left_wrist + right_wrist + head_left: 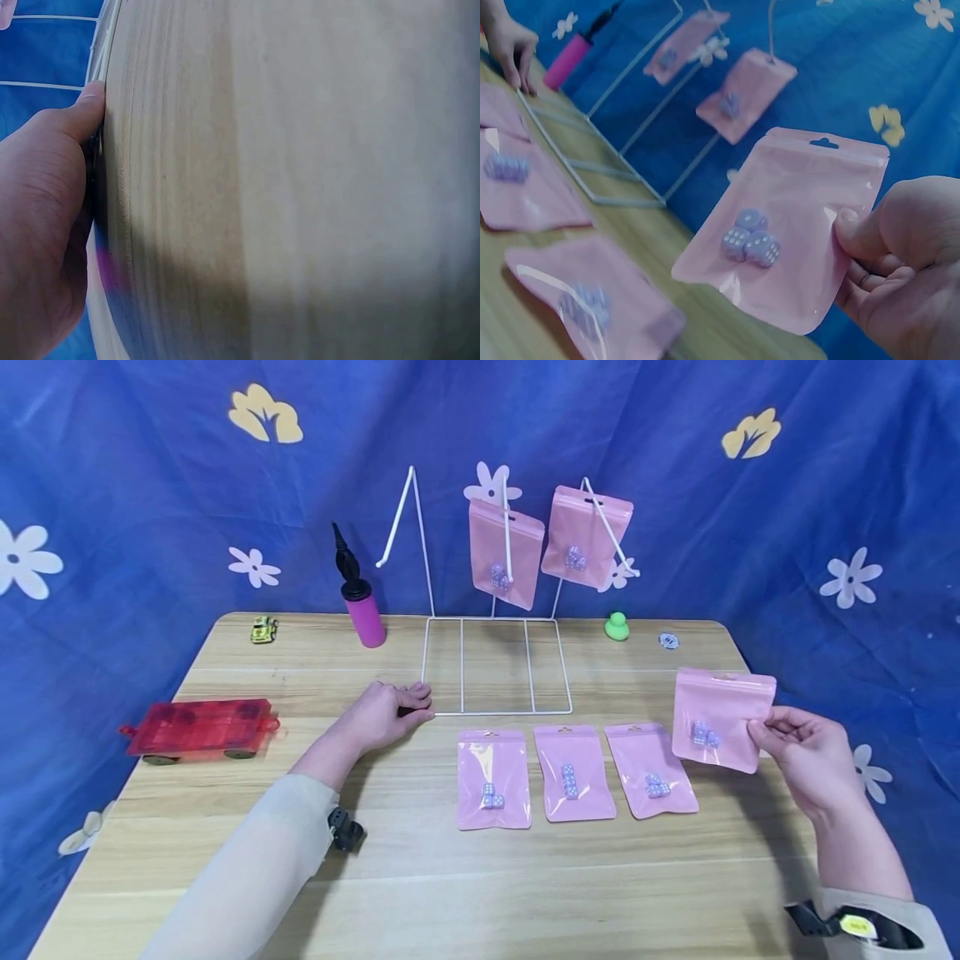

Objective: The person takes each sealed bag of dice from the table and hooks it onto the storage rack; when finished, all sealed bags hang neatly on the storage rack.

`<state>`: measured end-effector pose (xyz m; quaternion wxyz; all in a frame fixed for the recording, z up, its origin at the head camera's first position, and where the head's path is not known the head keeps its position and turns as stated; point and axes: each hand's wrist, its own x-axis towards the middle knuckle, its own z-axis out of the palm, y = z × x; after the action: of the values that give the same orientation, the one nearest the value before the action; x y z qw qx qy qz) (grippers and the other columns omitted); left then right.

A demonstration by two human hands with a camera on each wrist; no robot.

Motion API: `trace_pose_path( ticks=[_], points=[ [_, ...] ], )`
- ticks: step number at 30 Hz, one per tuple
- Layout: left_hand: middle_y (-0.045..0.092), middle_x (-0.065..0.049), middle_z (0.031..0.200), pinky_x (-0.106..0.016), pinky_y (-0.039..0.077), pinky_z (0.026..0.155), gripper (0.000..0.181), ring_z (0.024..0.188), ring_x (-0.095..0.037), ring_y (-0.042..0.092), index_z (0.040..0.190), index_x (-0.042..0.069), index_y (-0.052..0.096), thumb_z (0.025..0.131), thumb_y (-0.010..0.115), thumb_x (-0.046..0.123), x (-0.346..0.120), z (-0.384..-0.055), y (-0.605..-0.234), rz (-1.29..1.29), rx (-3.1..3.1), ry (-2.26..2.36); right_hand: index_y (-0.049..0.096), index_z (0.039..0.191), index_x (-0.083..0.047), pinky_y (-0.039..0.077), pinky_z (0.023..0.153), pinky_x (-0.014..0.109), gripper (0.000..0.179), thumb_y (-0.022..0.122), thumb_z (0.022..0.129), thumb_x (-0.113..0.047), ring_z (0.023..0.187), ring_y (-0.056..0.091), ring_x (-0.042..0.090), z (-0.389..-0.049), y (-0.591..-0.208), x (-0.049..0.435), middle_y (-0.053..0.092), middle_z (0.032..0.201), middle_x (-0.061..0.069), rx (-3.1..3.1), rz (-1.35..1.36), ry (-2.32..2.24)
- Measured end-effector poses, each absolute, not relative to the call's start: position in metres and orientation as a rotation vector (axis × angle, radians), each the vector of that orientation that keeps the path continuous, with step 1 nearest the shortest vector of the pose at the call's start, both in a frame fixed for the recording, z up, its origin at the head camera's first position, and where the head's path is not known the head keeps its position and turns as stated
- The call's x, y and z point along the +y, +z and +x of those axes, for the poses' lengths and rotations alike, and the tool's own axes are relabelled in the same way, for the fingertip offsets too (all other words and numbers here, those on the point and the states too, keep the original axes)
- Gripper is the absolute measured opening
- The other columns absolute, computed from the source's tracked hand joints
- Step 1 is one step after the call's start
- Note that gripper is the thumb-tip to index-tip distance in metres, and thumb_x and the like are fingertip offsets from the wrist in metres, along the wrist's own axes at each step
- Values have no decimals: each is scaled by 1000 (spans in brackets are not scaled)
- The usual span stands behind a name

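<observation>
**Head view**
Desk [570, 893]: pale wood grain, set before a blue cloth [675, 410] printed with white and yellow flowers.
Desk's far side: carrying, left to right, a small toy car [264, 630], a magenta pump [367, 620], a green figure [617, 627] and a round chip [668, 641]; near the left edge, a red wheeled toy [201, 727].
White wire rack [495, 713]: base flat on the desk, with a middle hanging pouch [486, 545] and a right hanging pouch [576, 537] on its hooks.
Left hand [386, 714]: narrowed about the rack's front left corner, thumb and fingers touching it.
Right hand [806, 756]: pinching a held pouch [720, 714] by its right edge, above the desk.
Held pouch: right of three lying pouches [575, 777], hang-hole edge up, long axis near upright, dice [705, 735] low inside.
Lying pouches: in a row before the rack, hang-hole ends toward it; right one the most slanted.

**Left wrist view**
Desk: filling most of the frame, blurred to the right.
Left hand: thumb tip at the rack's wire; grip behind it hidden, cannot tell how tight.

**Right wrist view**
Right hand: thumb on the pouch's face, fingers behind.
Held pouch: leaning, hang-hole at upper right, long axis slanting down to lower left, showing three dice.
</observation>
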<state>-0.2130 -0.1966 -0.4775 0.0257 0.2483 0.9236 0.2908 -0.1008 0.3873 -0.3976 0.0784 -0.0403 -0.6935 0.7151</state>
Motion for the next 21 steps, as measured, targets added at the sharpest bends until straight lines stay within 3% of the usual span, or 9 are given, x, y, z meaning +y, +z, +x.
trace_pose_path(
  ticks=[15,21],
  points=[
    [67,-14,136,-48,43,116,33,132,-30,62,121,1,77,97,81,23,-196,-213,-477,789,2864,913,75,98,8,62,71,21,23,60,94,25,80,73,12,-118,-372,315,77,89,9,-1873,212,2296],
    [67,-15,135,-47,44,116,33,131,-31,62,121,0,77,97,81,23,-196,-213,-477,808,2868,916,75,96,5,61,73,20,13,71,93,17,81,73,12,-124,-367,289,77,89,9,-1828,269,2344]
  ],
)
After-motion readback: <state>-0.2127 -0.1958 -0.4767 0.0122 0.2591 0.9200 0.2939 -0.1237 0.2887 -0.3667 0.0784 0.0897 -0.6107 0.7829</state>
